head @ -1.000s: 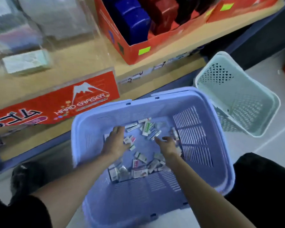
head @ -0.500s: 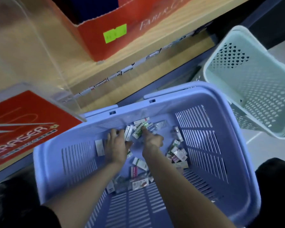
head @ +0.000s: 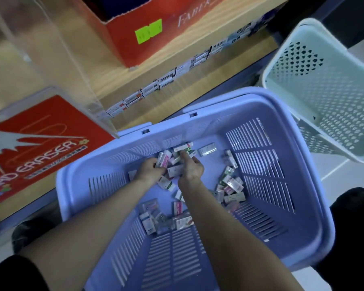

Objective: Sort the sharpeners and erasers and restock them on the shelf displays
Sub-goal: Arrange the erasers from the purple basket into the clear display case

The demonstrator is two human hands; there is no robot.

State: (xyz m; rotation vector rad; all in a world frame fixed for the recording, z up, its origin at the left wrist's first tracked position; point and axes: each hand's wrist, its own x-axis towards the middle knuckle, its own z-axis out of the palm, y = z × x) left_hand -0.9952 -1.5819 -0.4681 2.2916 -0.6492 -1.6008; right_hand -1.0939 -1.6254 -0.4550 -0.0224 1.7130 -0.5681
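Observation:
A lilac plastic basket (head: 214, 114) sits on the floor in front of me with several small wrapped erasers scattered on its bottom. My left hand (head: 148, 172) is closed around a bunch of erasers (head: 164, 159) at the far side of the basket. Close beside it, my right hand (head: 190, 169) also grips erasers (head: 173, 171), with its forefinger pressed on a white pack (head: 182, 147). More erasers lie in a loose heap at the right (head: 231, 183) and near my forearms (head: 166, 219).
A clear acrylic display with a red "HARD ERASER" label (head: 40, 148) stands on the wooden shelf at left. A red cardboard box (head: 135, 34) is further back. A pale green perforated basket (head: 324, 87) stands to the right. My dark-clothed knees flank the lilac basket.
My view has dipped toward the basket. Both hands have moved to its far side and come together, closing on erasers there.

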